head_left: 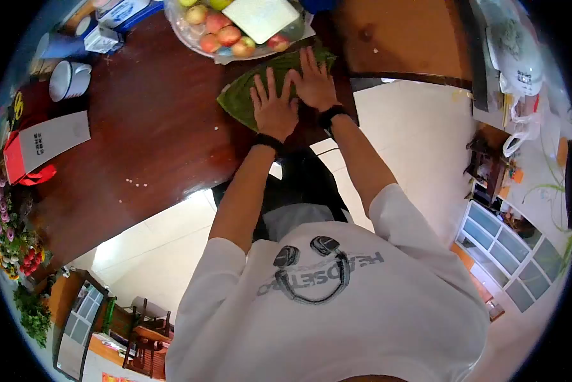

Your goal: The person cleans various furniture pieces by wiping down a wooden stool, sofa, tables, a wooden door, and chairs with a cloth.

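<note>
A green cloth (238,102) lies on the dark red wooden table, close to its right end and just below the fruit bowl. My left hand (274,109) presses flat on the cloth's middle, fingers spread. Beside it, my right hand (316,86) rests palm down toward the cloth's right side, its fingers stretched out and apart. The thumb side of each hand is very near the other. Both wrists wear dark bands. Part of the cloth is hidden under my hands.
Above the cloth, a clear bowl (187,39) holds several apples and a pale rectangular box (260,18). Leftward on the table (152,114) are a white enamel mug (68,81), a grey-and-red box (50,143) and small white bits (136,183). Flowers (9,229) line the far left.
</note>
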`<move>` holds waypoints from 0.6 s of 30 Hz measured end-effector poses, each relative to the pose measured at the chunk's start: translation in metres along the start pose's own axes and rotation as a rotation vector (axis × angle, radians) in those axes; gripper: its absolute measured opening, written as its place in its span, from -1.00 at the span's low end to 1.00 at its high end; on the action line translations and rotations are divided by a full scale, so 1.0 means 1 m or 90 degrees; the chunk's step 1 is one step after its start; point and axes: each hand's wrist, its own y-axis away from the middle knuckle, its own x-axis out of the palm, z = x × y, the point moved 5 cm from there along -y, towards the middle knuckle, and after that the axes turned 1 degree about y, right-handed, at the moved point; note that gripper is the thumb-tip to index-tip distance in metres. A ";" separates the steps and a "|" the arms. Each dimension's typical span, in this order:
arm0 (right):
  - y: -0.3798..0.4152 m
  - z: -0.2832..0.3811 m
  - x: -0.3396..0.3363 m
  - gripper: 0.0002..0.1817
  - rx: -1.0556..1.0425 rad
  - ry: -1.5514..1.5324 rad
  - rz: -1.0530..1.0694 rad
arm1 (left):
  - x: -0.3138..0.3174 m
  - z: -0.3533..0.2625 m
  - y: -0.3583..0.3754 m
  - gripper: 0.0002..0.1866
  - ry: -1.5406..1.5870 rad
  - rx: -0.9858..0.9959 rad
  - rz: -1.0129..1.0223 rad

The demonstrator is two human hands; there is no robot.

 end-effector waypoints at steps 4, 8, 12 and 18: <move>-0.006 -0.055 -0.011 -0.22 0.053 -0.055 -0.014 | 0.023 -0.045 -0.028 -0.32 -0.020 0.037 0.017; 0.001 -0.084 0.032 -0.18 -0.102 0.393 -0.073 | 0.027 -0.061 -0.020 -0.38 -0.043 0.069 0.058; 0.060 -0.090 0.027 -0.14 -0.009 -0.106 -0.106 | 0.023 -0.065 0.017 -0.39 -0.014 0.118 0.161; 0.131 -0.072 0.061 0.03 0.161 -0.128 -0.020 | 0.006 -0.031 0.086 -0.42 0.040 0.136 0.198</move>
